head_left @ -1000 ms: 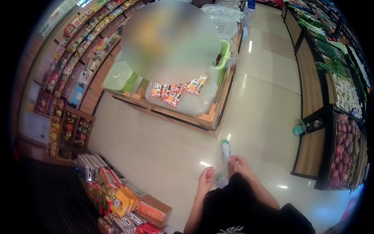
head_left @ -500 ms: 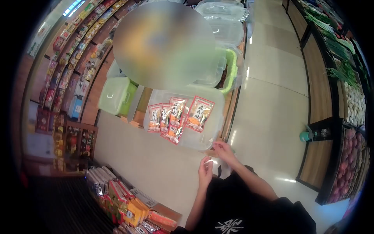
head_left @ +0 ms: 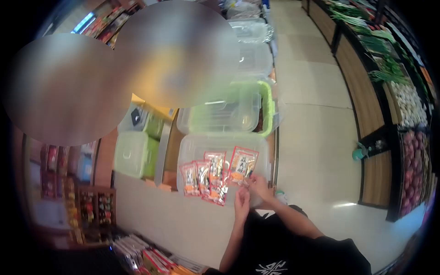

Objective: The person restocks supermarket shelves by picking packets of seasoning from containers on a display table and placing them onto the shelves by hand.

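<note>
Several red-edged snack packets (head_left: 215, 166) lie on the translucent plastic lid (head_left: 188, 145) of a box in front of me, some overlapping. The rightmost packet (head_left: 242, 161) lies apart at a slant. At its lower corner is my right hand (head_left: 259, 188), with thumb and fingers pinched together; whether they grip the packet is unclear. Close below, at the lid's near edge, my left hand (head_left: 241, 200) has its fingers curled together, the tips almost meeting the right hand. Whatever may be between those fingers is too small to make out.
Behind the lid stands a green tub (head_left: 267, 107) with a clear cover, followed by more lidded boxes (head_left: 254, 59). A green lidded box (head_left: 130, 153) is at left. Vegetable shelves (head_left: 373, 114) line the right aisle; packaged goods (head_left: 151, 259) lie at lower left. Blurred patches hide the upper left.
The view has shifted, so the lid and packets appear lower. My hands have come closer together, and the right one now reaches the corner of the rightmost packet.
</note>
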Tool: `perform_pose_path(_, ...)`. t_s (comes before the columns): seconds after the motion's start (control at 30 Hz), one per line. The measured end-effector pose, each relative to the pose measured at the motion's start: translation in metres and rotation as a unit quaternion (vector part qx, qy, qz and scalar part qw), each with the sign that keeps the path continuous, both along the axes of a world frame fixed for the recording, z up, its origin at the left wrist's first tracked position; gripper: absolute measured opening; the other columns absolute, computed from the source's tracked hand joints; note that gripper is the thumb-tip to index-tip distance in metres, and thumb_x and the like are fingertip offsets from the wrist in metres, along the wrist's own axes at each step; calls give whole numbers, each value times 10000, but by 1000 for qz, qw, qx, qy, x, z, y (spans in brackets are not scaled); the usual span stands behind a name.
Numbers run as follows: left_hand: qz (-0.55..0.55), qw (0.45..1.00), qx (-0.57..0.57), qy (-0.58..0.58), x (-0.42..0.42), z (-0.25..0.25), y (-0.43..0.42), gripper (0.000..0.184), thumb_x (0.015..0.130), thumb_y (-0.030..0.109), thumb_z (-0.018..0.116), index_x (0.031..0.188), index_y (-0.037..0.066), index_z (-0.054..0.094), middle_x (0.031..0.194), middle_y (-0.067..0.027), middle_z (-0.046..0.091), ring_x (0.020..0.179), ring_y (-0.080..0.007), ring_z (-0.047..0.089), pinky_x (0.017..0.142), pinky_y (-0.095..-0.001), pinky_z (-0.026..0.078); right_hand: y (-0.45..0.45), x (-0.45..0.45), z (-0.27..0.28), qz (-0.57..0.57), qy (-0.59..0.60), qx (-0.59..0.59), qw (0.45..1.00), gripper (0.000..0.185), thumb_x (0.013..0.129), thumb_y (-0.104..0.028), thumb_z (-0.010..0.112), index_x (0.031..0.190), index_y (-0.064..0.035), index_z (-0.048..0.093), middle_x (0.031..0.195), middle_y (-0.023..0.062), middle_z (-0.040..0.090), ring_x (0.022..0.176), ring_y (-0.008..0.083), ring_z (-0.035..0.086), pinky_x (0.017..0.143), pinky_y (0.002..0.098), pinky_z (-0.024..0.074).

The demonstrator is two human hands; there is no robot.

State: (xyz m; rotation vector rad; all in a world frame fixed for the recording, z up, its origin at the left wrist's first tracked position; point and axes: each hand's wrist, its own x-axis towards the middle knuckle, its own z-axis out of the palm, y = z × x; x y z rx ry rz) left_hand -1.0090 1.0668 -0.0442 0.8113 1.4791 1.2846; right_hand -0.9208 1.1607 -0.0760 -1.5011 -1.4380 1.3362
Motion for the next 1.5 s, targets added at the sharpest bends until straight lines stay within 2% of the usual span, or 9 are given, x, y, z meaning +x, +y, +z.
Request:
perform_pose_path(0.43, -297, 879, -253, -276, -46, 31, 17, 414, 966, 377, 344, 1114, 22, 497, 1036, -130, 579, 883, -233, 594, 744, -343, 503, -114, 67, 132, -90, -86, 154, 980, 121, 794, -129, 612, 807, -16, 569, 884, 146, 576, 819, 324, 575, 690, 368, 468)
perform_pose_path(0.5, -438, 862, -170, -191, -32, 31, 25, 421, 972, 413, 287, 1126, 71, 478, 1059, -116, 594, 886, -221, 606, 719, -313, 470, -148, 73, 143, -128, -99, 145, 976, 116, 805, -142, 611, 815, -29, 585, 936, 139, 587, 849, 311, 587, 712, 358, 479)
perform_pose_path(0.67, -538, 799, -200, -178, -18, 21, 16, 278, 852, -6, 548, 1128, -6, 520, 1061, -80, 599, 956, -164, 581, 870, -310, 463, -220, 68, 140, -231, -102, 123, 960, 122, 802, -112, 629, 858, -10, 593, 914, 124, 594, 820, 290, 590, 697, 335, 474)
perform_pose_path(0.83, -619, 763, -122, -138, 15, 52, 0, 264, 863, 54, 578, 1116, -18, 548, 1002, -83, 631, 913, -146, 596, 826, -300, 475, -274, 61, 150, -372, -7, 59, 926, 263, 801, -207, 678, 957, -17, 586, 911, 122, 629, 850, 213, 605, 746, 310, 468)
perform_pose_path(0.93, -727, 674, -8, 132, 33, 56, -13, 223, 856, 86, 601, 1048, -27, 595, 935, -77, 648, 856, -128, 605, 749, -280, 499, -300, 64, 161, -371, -24, 90, 924, 438, 777, -262, 705, 1117, -24, 564, 1013, 130, 641, 958, 212, 611, 859, 326, 461)
perform_pose_path(1.03, -713, 697, -76, -3, 49, 42, -38, 226, 848, 81, 606, 1039, -40, 595, 1022, -82, 611, 875, -137, 598, 756, -275, 493, -327, 79, 148, -391, 75, -10, 917, 419, 767, -214, 718, 1109, -21, 572, 943, 120, 667, 859, 184, 637, 795, 320, 493)
perform_pose_path(1.07, -703, 687, 73, 166, 70, 142, -61, 202, 861, 182, 594, 955, 10, 640, 736, -36, 639, 617, -118, 570, 562, -282, 479, -335, 86, 153, -395, 73, -3, 916, 419, 767, -214, 718, 1109, -21, 572, 943, 120, 667, 859, 184, 637, 795, 320, 493)
perform_pose_path(1.3, -646, 761, -48, 34, 108, 97, -130, 229, 889, 177, 543, 978, -25, 603, 817, -57, 621, 742, -138, 559, 672, -300, 474, -409, 124, 159, -434, -12, 163, 886, 334, 753, -181, 725, 1024, -12, 627, 889, 110, 677, 798, 157, 638, 748, 303, 497)
perform_pose_path(1.5, -707, 706, -19, 24, 159, 123, -183, 277, 910, 240, 547, 1003, -18, 590, 852, -66, 609, 771, -144, 560, 686, -285, 469, -467, 145, 149, -507, -22, 193, 840, 216, 794, -170, 683, 921, 1, 649, 777, 113, 675, 704, 137, 645, 647, 277, 509)
